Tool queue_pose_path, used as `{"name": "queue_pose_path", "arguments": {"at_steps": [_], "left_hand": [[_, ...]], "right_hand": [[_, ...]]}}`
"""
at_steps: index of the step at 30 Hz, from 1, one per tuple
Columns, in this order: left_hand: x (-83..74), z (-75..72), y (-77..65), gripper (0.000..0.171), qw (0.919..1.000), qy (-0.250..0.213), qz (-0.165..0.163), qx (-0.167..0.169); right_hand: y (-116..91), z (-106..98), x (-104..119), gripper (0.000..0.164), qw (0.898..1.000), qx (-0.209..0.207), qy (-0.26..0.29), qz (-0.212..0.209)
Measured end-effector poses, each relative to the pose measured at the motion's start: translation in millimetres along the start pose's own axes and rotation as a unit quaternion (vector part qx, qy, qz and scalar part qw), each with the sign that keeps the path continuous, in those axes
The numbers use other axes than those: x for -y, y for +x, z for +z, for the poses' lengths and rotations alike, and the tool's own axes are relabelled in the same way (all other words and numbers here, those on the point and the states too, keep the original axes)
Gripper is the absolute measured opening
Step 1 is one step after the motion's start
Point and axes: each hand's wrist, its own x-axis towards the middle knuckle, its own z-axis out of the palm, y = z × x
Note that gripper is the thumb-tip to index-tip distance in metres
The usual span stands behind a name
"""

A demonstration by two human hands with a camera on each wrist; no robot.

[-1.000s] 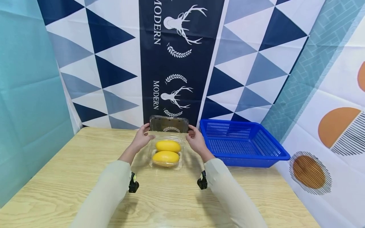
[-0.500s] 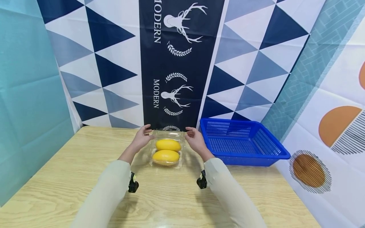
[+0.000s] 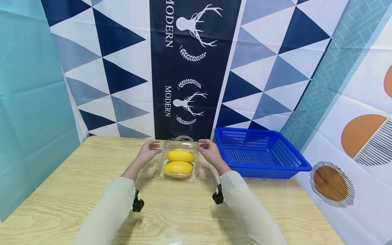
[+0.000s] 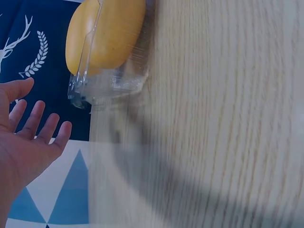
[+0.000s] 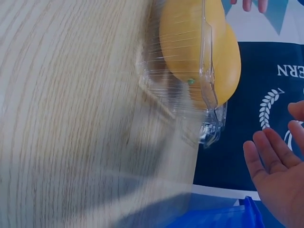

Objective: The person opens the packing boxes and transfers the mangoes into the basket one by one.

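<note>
On the wooden table (image 3: 171,217) we see the clear plastic container (image 3: 180,145), holding a far yellow fruit (image 3: 180,156) and a near yellow fruit (image 3: 178,168), with the left hand (image 3: 148,151) and the right hand (image 3: 210,150) spread just beside its far corners, gripping nothing. We judge its thin walls light, slick and easily dented, the fruits smooth, firm and heavier. We would cradle the base from both sides rather than pinch the rim.
</note>
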Motion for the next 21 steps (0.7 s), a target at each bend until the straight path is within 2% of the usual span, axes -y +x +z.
{"name": "queue_pose_path", "arguments": {"at_steps": [12, 21], "left_hand": [[15.0, -7.4, -6.7, 0.053, 0.9997, 0.002, -0.024, 0.010], [21.0, -3.9, -11.4, 0.052, 0.9990, -0.001, -0.039, 0.023]], "right_hand": [[-7, 0, -2, 0.031, 0.999, 0.037, -0.006, -0.003], [-8, 4, -1, 0.033, 0.998, 0.058, -0.002, -0.020]]}}
